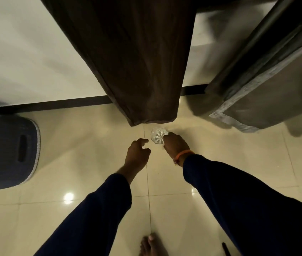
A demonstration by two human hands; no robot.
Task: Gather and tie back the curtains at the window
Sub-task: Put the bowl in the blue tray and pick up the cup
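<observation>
A dark brown curtain [137, 61] hangs down the middle of the head view, its gathered hem ending just above the tiled floor. Right under the hem sits a small clear faceted glass piece [157, 137], seen from above. My right hand [176, 146], with an orange band at the wrist, grips its right side. My left hand [137, 154] hovers just left of the glass piece with its fingers loosely curled and apart, holding nothing. Both arms wear dark blue sleeves.
A dark blue bin with a slot handle [8, 152] stands on the floor at left. A grey-edged bed or mattress corner [257, 100] juts in at right. A black skirting strip [54, 102] runs along the white wall. My bare foot [152, 244] shows at the bottom.
</observation>
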